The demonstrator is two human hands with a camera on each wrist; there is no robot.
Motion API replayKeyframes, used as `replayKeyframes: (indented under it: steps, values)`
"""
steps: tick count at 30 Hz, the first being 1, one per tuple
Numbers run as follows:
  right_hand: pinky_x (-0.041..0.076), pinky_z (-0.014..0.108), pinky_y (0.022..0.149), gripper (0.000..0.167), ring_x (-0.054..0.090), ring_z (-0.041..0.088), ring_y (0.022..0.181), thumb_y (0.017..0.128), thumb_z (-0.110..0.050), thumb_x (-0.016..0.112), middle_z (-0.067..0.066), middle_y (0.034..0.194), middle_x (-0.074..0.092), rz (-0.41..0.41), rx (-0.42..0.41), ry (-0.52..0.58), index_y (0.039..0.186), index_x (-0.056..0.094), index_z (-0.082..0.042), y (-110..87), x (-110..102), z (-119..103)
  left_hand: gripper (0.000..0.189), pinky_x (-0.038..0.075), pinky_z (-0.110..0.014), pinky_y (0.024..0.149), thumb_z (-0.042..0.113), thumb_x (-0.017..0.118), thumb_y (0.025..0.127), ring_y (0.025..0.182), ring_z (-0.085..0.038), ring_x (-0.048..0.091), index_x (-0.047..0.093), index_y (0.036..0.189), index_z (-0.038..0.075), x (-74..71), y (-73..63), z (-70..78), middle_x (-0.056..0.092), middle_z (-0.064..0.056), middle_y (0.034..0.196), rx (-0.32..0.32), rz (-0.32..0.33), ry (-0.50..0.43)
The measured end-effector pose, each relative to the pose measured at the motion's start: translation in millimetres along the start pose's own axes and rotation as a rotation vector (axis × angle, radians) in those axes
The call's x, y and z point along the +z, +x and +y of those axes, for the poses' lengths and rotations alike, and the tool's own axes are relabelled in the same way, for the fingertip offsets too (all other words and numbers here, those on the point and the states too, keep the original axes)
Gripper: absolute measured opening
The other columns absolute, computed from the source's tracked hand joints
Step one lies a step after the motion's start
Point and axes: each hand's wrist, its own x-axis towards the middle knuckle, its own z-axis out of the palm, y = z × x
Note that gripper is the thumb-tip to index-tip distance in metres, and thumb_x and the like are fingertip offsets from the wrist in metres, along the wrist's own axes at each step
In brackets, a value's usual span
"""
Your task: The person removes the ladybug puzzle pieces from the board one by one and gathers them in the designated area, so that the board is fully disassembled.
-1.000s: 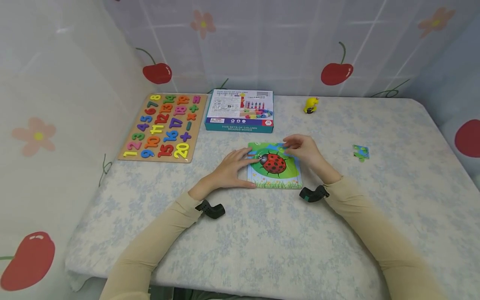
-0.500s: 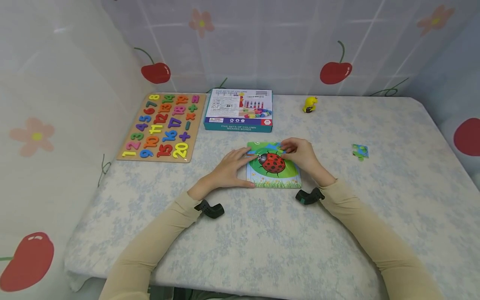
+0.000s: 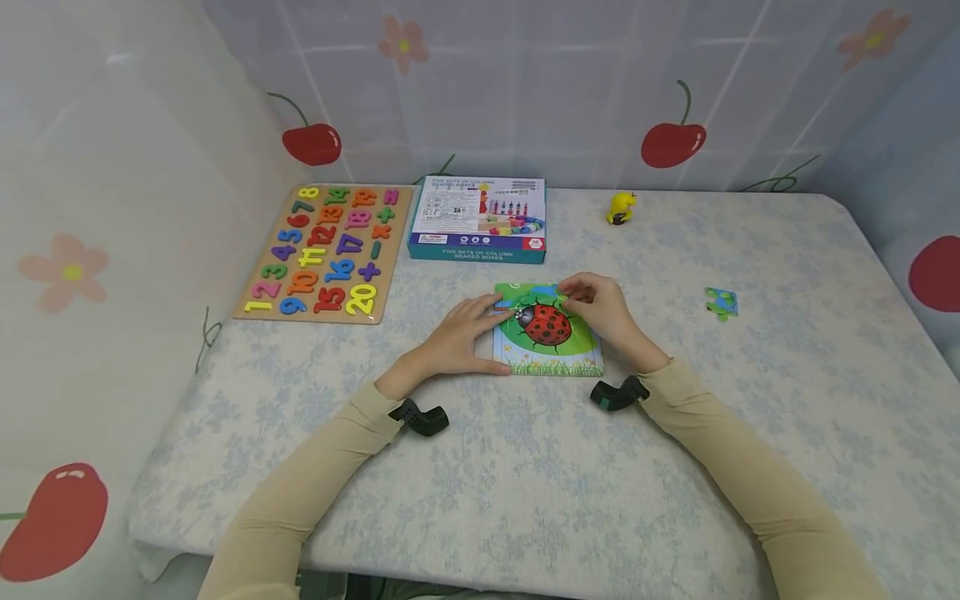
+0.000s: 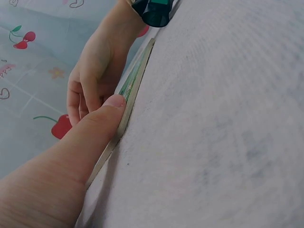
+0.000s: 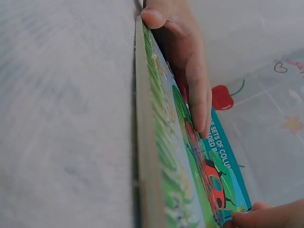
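A ladybug jigsaw puzzle in a thin board lies flat on the table, its edge seen close in the right wrist view. My left hand steadies its left side, thumb on the near edge and fingers stretched over the picture. At the upper right corner, my right hand pinches a puzzle piece between thumb and fingertips. That piece stands tilted up from the board in the right wrist view; its far side is hidden. Off to the right lies a loose blue-green puzzle piece.
Behind the left hand lies a wooden number board with coloured digits. Next to it is a beaded-column box, just beyond the puzzle. A small yellow toy stands near the back edge of the patterned tablecloth.
My right hand has come slightly left and down, closer onto the puzzle's upper right corner, and then barely shifts. The left hand keeps its place.
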Motion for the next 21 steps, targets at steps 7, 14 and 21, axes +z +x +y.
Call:
replayKeyframes:
  steps: [7,14,21]
  values:
    - [0.047,0.011,0.064,0.022,0.055,-0.006,0.071,0.086,0.002,0.066,0.028,0.104,0.064,0.034,0.046,0.095,0.108,0.066,0.006,1.0,0,1,0.091,0.007,-0.047,0.122,0.054,0.075,0.074,0.149,-0.025,0.011,0.034,0.149,0.021,0.3,0.3,-0.2,0.014,-0.006,0.161,-0.013,-0.007,-0.005]
    - [0.047,0.011,0.063,0.023,0.055,-0.005,0.071,0.086,0.002,0.066,0.030,0.103,0.064,0.030,0.054,0.107,0.109,0.065,0.008,2.1,1,3,0.074,0.006,-0.050,0.121,0.052,0.071,0.080,0.150,-0.026,0.006,0.043,0.144,0.029,2.6,0.0,2.0,0.016,-0.006,0.160,0.069,-0.006,0.018]
    - [0.047,0.012,0.063,0.020,0.055,-0.004,0.070,0.087,0.003,0.064,0.028,0.098,0.065,0.028,0.046,0.076,0.107,0.066,0.007,2.8,3,5,0.063,0.007,-0.047,0.122,0.052,0.057,0.090,0.149,-0.022,0.016,0.042,0.145,0.026,8.5,1.6,22.4,0.026,-0.001,0.158,0.186,-0.075,0.098]
